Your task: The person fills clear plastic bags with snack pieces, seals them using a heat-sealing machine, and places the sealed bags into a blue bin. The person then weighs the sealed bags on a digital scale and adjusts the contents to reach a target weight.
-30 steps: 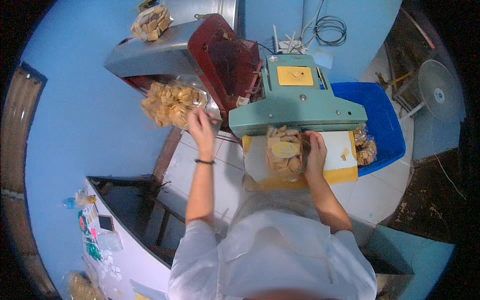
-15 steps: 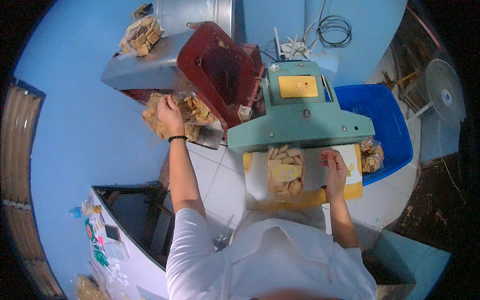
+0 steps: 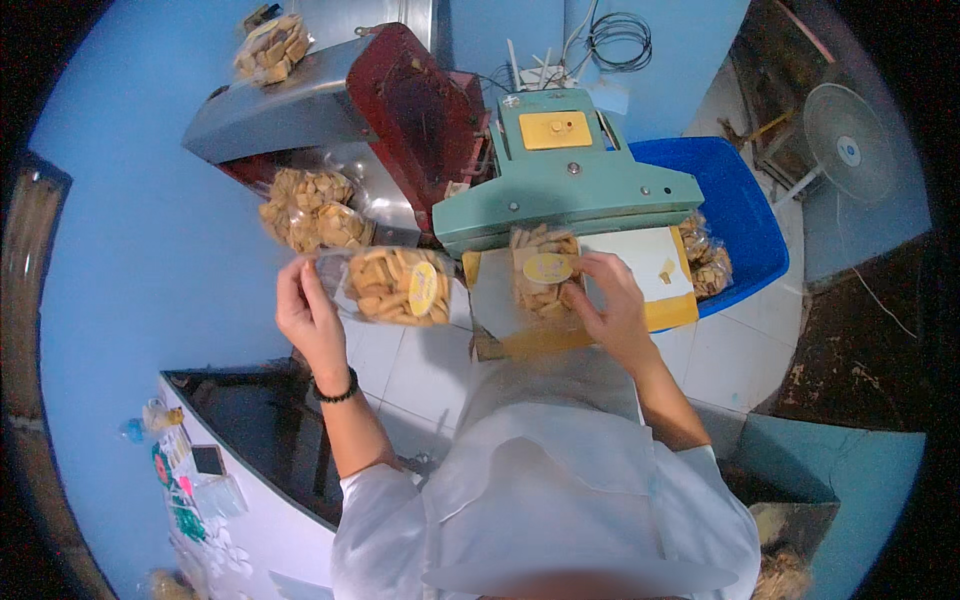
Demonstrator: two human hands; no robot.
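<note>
Grasping in the left hand (image 3: 312, 312), by its clear end, a labelled biscuit bag (image 3: 395, 286), held aloft left of the yellow-edged platform (image 3: 635, 250); pinching in the right hand (image 3: 615, 300), by its right edge, a second biscuit bag (image 3: 541, 277), over that platform, just in front of the green sealing machine (image 3: 570, 190).

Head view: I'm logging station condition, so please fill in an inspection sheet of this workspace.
Surface: white board with yellow edges, before a green machine
Job's things: raised bag and board bag, both filled and yellow-labelled
Clutter: small yellowish scrap on the board
Grips: left grip holds the raised bag by its clear end; right grip touches the board bag's right edge, pinch unclear
Cables: dark coiled cable against the blue wall
Surroundings: blue tub with filled bags; white fan farther right
</note>
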